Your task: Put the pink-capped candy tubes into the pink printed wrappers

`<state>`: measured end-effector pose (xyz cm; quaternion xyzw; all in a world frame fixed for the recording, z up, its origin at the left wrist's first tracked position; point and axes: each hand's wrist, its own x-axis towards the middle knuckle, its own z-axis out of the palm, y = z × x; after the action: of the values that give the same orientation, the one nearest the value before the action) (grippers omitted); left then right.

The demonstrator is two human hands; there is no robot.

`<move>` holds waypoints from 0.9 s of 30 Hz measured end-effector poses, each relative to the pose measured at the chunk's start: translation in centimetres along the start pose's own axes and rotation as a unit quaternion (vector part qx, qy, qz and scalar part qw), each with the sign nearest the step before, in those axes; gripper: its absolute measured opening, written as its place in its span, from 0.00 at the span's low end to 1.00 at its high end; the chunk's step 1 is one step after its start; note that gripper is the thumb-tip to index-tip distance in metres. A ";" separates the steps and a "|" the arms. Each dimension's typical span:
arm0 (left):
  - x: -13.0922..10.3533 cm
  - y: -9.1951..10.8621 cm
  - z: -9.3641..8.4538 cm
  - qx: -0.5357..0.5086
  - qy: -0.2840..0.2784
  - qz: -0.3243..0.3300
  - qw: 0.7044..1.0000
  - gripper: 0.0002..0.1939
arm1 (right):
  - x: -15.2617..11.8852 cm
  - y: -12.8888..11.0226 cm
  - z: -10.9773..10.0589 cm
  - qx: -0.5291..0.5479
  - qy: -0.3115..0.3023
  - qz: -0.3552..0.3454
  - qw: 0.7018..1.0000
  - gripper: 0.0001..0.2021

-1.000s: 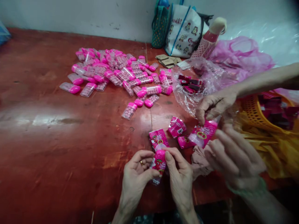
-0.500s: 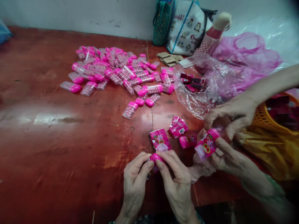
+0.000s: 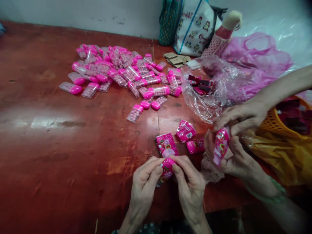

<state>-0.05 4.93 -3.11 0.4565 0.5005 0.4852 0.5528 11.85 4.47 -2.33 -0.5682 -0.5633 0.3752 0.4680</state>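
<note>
Clear tubs point(image 3: 122, 70) with pink caps, many holding pale pink balls, lay heaped on the bench point(image 3: 73, 169), while dark red pieces sat in the clear bag point(image 3: 196, 105) and more in the orange basket point(image 3: 274, 120) at the right. The left hand point(image 3: 146, 178) and right hand point(image 3: 190, 178) both grasped one printed pack point(image 3: 167, 169), pinched between their fingertips and thumbs, just nearer than a pink wrapper point(image 3: 167, 144). A co-worker's hands point(image 3: 243, 115) gripped another pack point(image 3: 221, 145) to the right.
</note>
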 end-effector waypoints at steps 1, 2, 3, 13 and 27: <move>0.0 -0.1 -0.1 -0.014 -0.004 -0.011 1.000 0.11 | -0.1 0.0 0.1 -0.006 -0.001 -0.007 1.000 0.11; 0.0 -0.3 -0.2 -0.025 0.001 -0.020 0.999 0.11 | -0.1 -0.1 0.2 -0.015 -0.002 -0.019 1.000 0.12; 0.0 -0.4 -0.3 -0.032 0.015 -0.026 0.999 0.10 | -0.2 -0.2 0.4 -0.027 -0.003 -0.034 0.999 0.13; -0.2 -1.3 0.3 -0.158 0.065 -0.116 0.978 0.08 | 1.3 0.5 -0.7 -0.038 0.080 -0.039 0.995 0.15; 0.4 -0.3 0.6 -0.269 0.072 -0.198 0.940 0.09 | 0.1 1.1 0.9 0.067 0.102 -0.010 0.992 0.07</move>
<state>0.54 5.26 -3.39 0.1465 0.4705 0.5138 0.7023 11.29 4.79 -3.61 -0.5652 -0.4921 0.3470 0.5639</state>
